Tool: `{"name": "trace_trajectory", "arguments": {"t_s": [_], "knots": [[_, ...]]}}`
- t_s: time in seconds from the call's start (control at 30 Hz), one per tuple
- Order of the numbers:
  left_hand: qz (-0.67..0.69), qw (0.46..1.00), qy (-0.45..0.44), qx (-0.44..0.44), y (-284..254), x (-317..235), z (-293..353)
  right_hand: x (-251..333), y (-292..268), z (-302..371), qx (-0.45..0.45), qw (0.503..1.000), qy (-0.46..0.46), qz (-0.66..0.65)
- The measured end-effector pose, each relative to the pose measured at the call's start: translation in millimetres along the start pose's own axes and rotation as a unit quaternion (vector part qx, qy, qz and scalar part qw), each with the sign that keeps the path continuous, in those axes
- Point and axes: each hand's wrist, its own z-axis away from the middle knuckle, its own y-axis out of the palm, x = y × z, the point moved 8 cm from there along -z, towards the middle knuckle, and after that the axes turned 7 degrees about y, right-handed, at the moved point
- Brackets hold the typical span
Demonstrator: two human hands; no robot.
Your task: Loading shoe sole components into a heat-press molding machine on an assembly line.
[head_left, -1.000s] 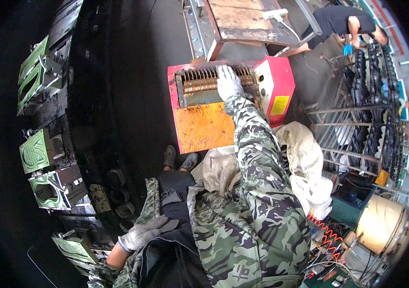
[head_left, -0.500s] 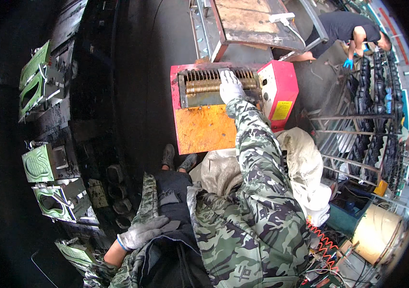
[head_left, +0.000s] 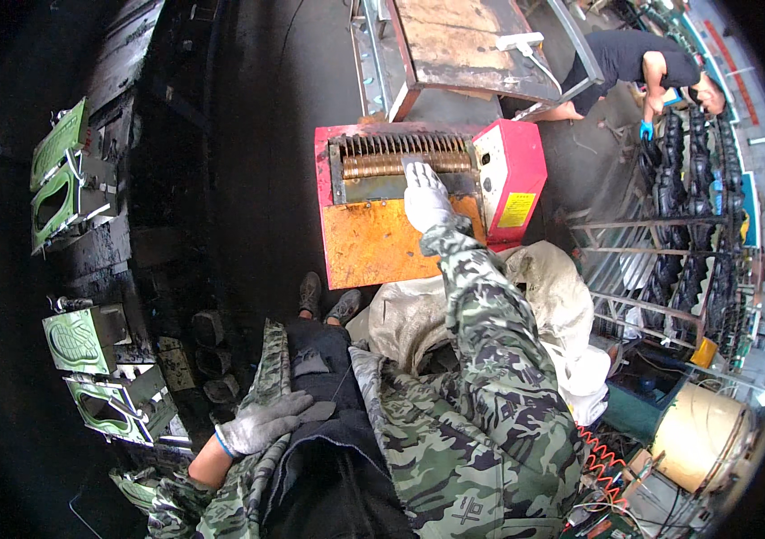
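My right hand point(head_left: 425, 199), in a whitish glove, reaches over the front of a red machine point(head_left: 321, 193). Its fingers lie close together, with a thin flat grey piece point(head_left: 413, 162) at their tips, against the ribbed brass-coloured roller point(head_left: 382, 165). Comb-like metal teeth point(head_left: 400, 144) line the roller's far side. Below them slopes a worn orange plate point(head_left: 378, 247). My left hand point(head_left: 261, 424), in a grey-white glove, rests low over my dark apron. Between its fingers is another flat grey piece point(head_left: 318, 412), tips pointing right; its underside is hidden.
Green moulds point(head_left: 81, 341) stand along the left. A whitish sack point(head_left: 405, 314) lies between me and the machine. Beyond is a metal-framed table point(head_left: 459, 40) with a power strip point(head_left: 521, 41). At right, racks hold black shoes point(head_left: 670, 198); a person point(head_left: 638, 63) bends there.
My right hand has drawn back toward me from the comb teeth, with the grey piece at its fingertips. My left hand has shifted slightly, keeping its piece. The view has tilted a little.
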Motion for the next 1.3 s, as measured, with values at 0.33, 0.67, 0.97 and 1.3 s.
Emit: {"name": "trace_trajectory", "arguments": {"t_s": [0.33, 0.67, 0.97, 1.3], "knots": [[-0.065, 0.993, 0.099, 0.023, -53.4, 4.1, -32.3, 51.7, -167.5, 92.3, 0.143, 0.213, 0.034, -0.966], [-0.092, 0.987, 0.094, 0.094, -99.9, -6.4, -55.0, 104.2, -244.1, 93.2, 0.027, 0.127, -0.030, -0.991], [-0.096, 0.991, 0.053, 0.070, -138.1, -25.8, -68.4, 110.5, -250.9, 77.8, 0.005, 0.119, -0.028, -0.992], [0.376, 0.915, 0.038, -0.139, -210.5, -19.1, -95.7, 111.0, -261.9, 67.1, -0.023, 0.141, -0.032, -0.989]]}}
